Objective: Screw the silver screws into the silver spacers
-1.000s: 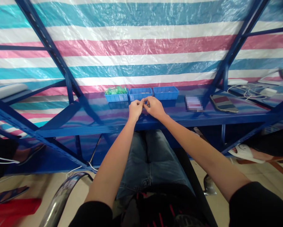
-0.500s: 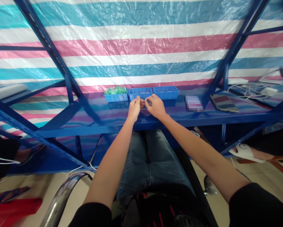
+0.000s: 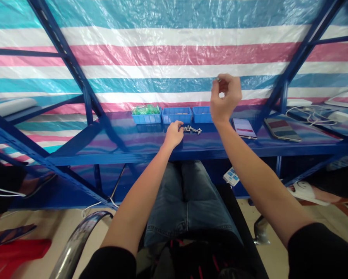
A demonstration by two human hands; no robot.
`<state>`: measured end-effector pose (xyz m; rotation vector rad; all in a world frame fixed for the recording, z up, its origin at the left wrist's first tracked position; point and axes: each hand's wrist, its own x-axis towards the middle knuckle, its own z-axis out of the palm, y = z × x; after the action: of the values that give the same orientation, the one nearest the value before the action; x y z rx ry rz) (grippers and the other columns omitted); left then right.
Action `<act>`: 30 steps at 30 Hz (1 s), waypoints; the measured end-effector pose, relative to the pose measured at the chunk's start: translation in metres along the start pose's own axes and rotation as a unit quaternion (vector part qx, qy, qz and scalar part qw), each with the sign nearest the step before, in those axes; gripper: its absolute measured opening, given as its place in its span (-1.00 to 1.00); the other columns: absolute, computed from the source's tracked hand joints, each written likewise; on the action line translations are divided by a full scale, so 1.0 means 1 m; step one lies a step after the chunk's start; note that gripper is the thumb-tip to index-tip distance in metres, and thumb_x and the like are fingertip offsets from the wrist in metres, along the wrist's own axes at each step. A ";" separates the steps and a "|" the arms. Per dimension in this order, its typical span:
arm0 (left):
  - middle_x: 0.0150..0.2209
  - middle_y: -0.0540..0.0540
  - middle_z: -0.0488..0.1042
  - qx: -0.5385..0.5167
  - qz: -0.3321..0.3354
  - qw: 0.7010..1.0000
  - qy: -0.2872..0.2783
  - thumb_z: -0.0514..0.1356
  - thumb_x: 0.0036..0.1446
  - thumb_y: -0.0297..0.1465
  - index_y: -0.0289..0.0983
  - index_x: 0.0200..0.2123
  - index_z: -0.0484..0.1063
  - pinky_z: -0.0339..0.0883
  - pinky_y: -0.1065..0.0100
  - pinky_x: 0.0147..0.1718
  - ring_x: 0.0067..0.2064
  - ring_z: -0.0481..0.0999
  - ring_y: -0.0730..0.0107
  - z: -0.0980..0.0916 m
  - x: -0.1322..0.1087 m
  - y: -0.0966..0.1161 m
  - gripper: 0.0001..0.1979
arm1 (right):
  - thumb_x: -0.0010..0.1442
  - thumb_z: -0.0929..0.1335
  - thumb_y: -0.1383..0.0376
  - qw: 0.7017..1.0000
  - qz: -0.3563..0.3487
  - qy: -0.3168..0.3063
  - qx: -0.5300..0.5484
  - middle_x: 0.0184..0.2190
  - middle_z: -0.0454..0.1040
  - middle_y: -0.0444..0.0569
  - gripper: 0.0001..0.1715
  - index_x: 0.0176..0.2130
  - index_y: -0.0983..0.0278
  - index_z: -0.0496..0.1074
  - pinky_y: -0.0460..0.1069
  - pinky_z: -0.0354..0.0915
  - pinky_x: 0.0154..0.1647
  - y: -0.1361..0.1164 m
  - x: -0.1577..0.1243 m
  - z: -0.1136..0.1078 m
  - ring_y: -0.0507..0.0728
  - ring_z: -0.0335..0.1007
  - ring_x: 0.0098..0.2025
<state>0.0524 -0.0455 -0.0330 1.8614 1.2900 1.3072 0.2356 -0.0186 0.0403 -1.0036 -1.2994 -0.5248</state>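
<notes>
On the blue shelf lies a loose row of small shiny metal pieces [image 3: 193, 130], like screws or fittings, too small to tell exactly. My left hand [image 3: 174, 135] rests at the row's left end, thumb and fingers curled together; what they hold, if anything, is hidden. Raised well above the shelf, my right hand [image 3: 226, 99] pinches a tiny shiny piece [image 3: 218, 80] between thumb and forefinger. Behind the row stand a blue bin of green pieces [image 3: 146, 118], a middle blue bin [image 3: 176, 117] with a few small items, and a right blue bin [image 3: 201, 117] partly covered by my right hand.
A phone [image 3: 244, 128] with a lit screen and a dark tablet-like device [image 3: 282, 129] lie to the right. White cables [image 3: 310, 114] trail beyond a blue upright [image 3: 281, 95]. A striped sheet [image 3: 174, 58] hangs behind. People's feet show at both sides.
My hands were together over the shelf and have parted. The right one rose to the right with a tiny piece; the left stayed low. The row of metal pieces is now uncovered.
</notes>
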 end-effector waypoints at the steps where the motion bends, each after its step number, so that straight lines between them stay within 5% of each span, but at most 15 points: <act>1: -0.20 -0.13 0.45 0.009 0.010 1.000 -0.011 0.16 -0.01 -0.59 -0.24 -0.24 0.47 0.15 0.18 0.10 -0.06 0.38 0.18 0.001 0.001 0.000 -0.75 | 0.35 -0.05 0.02 1.000 0.013 0.000 0.000 -0.19 0.34 0.10 -0.39 0.04 0.27 0.29 0.19 0.33 -0.12 0.010 0.007 0.006 0.18 0.40 -0.12; 5: -0.20 -0.16 0.45 0.036 0.032 0.998 -0.050 0.17 -0.10 -0.67 -0.22 -0.29 0.48 0.09 0.13 0.15 -0.01 0.35 0.11 0.008 0.006 -0.003 -0.69 | 0.25 0.18 -0.04 0.990 0.105 -0.097 -0.015 -0.38 0.40 0.04 -0.45 -0.09 0.35 0.36 0.21 0.31 -0.15 0.049 0.015 0.025 0.17 0.40 -0.28; 9: -0.36 -0.15 0.42 0.035 0.020 0.999 -0.035 0.19 -0.13 -0.67 -0.22 -0.52 0.41 0.12 0.11 0.12 -0.09 0.38 0.10 0.012 0.014 -0.007 -0.79 | 0.13 0.33 0.10 0.969 0.163 -0.180 -0.042 -0.45 0.44 0.00 -0.60 -0.16 0.36 0.40 0.19 0.32 -0.16 0.058 -0.021 0.015 0.19 0.39 -0.32; 14: -0.46 -0.08 0.40 -0.007 -0.030 0.999 0.034 0.20 -0.12 -0.63 -0.23 -0.54 0.38 0.21 0.21 -0.01 -0.20 0.42 0.20 0.009 0.021 -0.012 -0.83 | 0.21 0.22 0.23 0.963 0.123 -0.238 -0.042 -0.49 0.46 0.02 -0.74 -0.31 0.30 0.43 0.11 0.28 -0.22 0.034 -0.067 -0.005 0.19 0.38 -0.37; 19: -0.45 -0.05 0.43 -0.087 -0.086 0.986 0.110 0.16 0.01 -0.46 -0.28 -0.42 0.42 0.30 0.33 -0.25 -0.38 0.42 0.39 0.000 0.027 -0.015 -0.96 | 0.20 0.26 0.25 0.948 0.057 -0.313 -0.003 -0.38 0.52 0.01 -0.80 -0.26 0.25 0.44 0.02 0.24 -0.25 -0.012 -0.081 0.006 0.17 0.41 -0.32; 24: -0.48 -0.01 0.42 -0.173 -0.099 0.976 0.090 0.15 0.04 -0.43 -0.32 -0.42 0.40 0.32 0.40 -0.34 -0.46 0.38 0.50 -0.005 0.029 -0.013 -0.93 | 0.19 0.27 0.31 0.930 0.020 -0.367 0.031 -0.22 0.52 0.05 -0.74 -0.10 0.28 0.39 0.02 0.24 -0.20 -0.045 -0.091 0.024 0.18 0.40 -0.22; 30: -0.49 0.02 0.43 -0.228 -0.103 0.966 0.063 0.17 0.00 -0.55 -0.30 -0.30 0.38 0.36 0.38 -0.27 -0.44 0.42 0.50 -0.005 0.024 -0.009 -0.85 | 0.19 0.24 0.37 0.924 0.027 -0.379 0.046 -0.28 0.50 0.05 -0.78 -0.14 0.31 0.38 0.02 0.22 -0.17 -0.045 -0.092 0.025 0.17 0.37 -0.22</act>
<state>0.0464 -0.0209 -0.0285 1.3126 1.0913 1.4773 0.1636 -0.0390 -0.0345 -1.2123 -1.9487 -0.0049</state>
